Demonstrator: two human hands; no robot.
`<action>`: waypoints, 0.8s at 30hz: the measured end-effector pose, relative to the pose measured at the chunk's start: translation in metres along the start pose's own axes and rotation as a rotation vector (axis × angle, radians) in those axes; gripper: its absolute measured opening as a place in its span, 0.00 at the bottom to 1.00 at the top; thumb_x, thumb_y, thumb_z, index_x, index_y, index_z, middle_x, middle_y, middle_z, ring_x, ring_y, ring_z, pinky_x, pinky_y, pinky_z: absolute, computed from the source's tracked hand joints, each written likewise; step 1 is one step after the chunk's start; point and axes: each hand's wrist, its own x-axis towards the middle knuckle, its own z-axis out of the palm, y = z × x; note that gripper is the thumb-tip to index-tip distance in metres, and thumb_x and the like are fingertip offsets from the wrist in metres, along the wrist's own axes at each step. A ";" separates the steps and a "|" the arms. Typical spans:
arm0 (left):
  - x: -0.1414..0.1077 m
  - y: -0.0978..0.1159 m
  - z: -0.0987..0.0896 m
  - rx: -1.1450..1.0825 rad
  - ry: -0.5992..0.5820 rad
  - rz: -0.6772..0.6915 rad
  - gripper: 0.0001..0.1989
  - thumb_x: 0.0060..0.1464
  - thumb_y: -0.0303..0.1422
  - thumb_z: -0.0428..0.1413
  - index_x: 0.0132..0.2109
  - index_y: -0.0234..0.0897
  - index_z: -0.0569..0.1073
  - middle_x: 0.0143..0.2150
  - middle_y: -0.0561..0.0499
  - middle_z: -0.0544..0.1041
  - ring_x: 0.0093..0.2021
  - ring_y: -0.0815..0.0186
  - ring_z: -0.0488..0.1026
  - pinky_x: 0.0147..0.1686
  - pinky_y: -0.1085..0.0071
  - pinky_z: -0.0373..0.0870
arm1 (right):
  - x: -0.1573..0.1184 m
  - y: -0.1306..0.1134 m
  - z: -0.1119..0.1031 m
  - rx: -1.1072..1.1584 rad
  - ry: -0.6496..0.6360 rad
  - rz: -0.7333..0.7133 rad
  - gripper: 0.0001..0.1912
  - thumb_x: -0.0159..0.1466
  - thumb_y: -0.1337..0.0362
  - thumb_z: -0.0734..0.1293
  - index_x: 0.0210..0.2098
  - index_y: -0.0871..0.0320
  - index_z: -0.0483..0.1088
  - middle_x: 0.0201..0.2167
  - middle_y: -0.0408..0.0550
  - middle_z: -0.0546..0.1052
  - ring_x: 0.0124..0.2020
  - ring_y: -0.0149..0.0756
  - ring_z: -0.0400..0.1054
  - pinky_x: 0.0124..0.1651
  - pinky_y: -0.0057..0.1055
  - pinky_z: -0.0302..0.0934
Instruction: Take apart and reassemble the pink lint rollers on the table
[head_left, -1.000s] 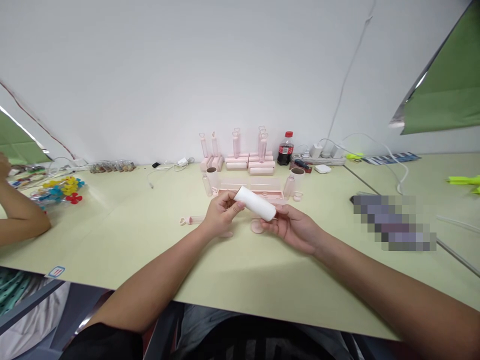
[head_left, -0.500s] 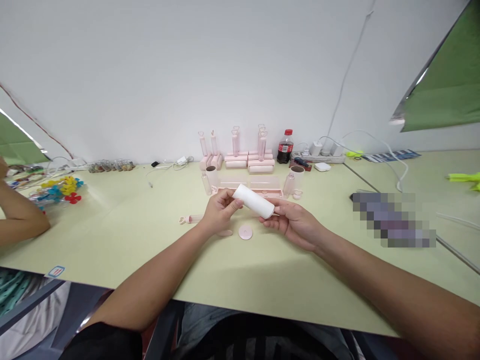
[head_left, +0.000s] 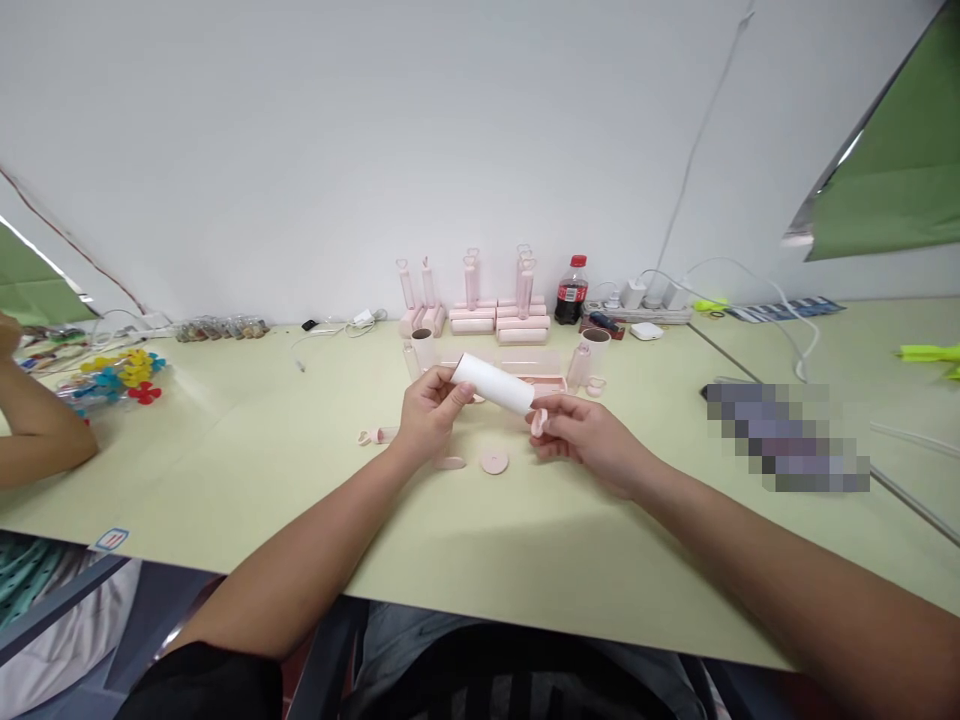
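Note:
A white lint-roller roll (head_left: 495, 383) is held above the table, tilted down toward the right. My left hand (head_left: 429, 412) is closed on its left end, thumb in front. My right hand (head_left: 589, 437) pinches a small pink end piece (head_left: 538, 423) at the roll's right end; whether the two touch I cannot tell. Below them a round pink disc (head_left: 494, 461) lies flat on the table. Beside it is a flat pink piece (head_left: 451, 463). A pink handle (head_left: 379, 436) lies partly hidden behind my left hand. Behind the roll is an open pink case (head_left: 551, 383).
Finished-looking pink lint rollers (head_left: 472, 320) stand along the wall beside a cola bottle (head_left: 571, 292). Cardboard-cored rolls (head_left: 596, 343) stand either side of the case. A power strip (head_left: 660, 315) lies at right. Another person's arm (head_left: 45, 430) rests at left near colourful flower-shaped pieces (head_left: 135, 372).
The white roll has moved slightly up and left with my left hand. My right hand has shifted off its right end, and the small pink end piece now shows between its fingers.

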 end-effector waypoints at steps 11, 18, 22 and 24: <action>-0.002 0.000 -0.002 0.044 -0.011 0.015 0.14 0.49 0.42 0.64 0.33 0.36 0.72 0.27 0.54 0.74 0.29 0.70 0.71 0.32 0.72 0.69 | -0.009 0.002 -0.002 -1.131 -0.129 -0.267 0.06 0.59 0.66 0.63 0.35 0.56 0.71 0.34 0.52 0.77 0.31 0.40 0.67 0.30 0.31 0.53; -0.010 0.004 0.015 -0.002 0.005 -0.072 0.15 0.51 0.44 0.63 0.32 0.36 0.72 0.26 0.54 0.74 0.27 0.69 0.73 0.32 0.71 0.70 | -0.019 -0.012 -0.005 -0.601 0.008 -0.386 0.23 0.60 0.61 0.67 0.54 0.50 0.64 0.43 0.47 0.76 0.28 0.34 0.68 0.30 0.31 0.59; -0.023 0.013 0.031 0.127 -0.158 -0.137 0.19 0.54 0.47 0.59 0.44 0.36 0.73 0.33 0.47 0.78 0.31 0.64 0.76 0.32 0.68 0.71 | -0.019 -0.011 -0.005 -0.344 0.147 -0.581 0.20 0.58 0.56 0.71 0.48 0.52 0.67 0.44 0.50 0.75 0.39 0.41 0.70 0.36 0.33 0.63; -0.032 0.018 0.035 0.320 -0.276 -0.114 0.27 0.56 0.47 0.57 0.58 0.37 0.67 0.47 0.40 0.78 0.40 0.59 0.77 0.38 0.63 0.73 | -0.017 -0.017 -0.012 -0.306 0.346 -0.650 0.19 0.56 0.55 0.72 0.44 0.53 0.67 0.43 0.50 0.75 0.40 0.42 0.69 0.37 0.34 0.63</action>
